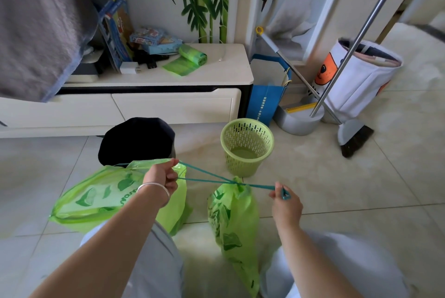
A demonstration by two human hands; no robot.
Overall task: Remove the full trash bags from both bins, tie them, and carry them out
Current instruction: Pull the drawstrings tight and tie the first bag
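Observation:
Two green drawstring trash bags lie on the tiled floor in front of me. The right bag (232, 220) is cinched at its neck, and teal drawstrings (207, 176) stretch taut from it to both sides. My left hand (161, 175) is shut on the drawstring ends, just above the left bag (101, 198), whose mouth is gathered. My right hand (285, 199) pinches the other drawstring end to the right of the cinched neck. Behind stand a green lattice bin (246, 146) with no bag in it and a dark bin (136, 140).
A white TV cabinet (216, 76) with a roll of green bags (192, 54) runs along the back. A blue paper bag (265, 102), dustpan (298, 122), broom (354, 136), a metal pole (346, 57) and a fabric basket (361, 78) stand at the right. My knees are at the bottom.

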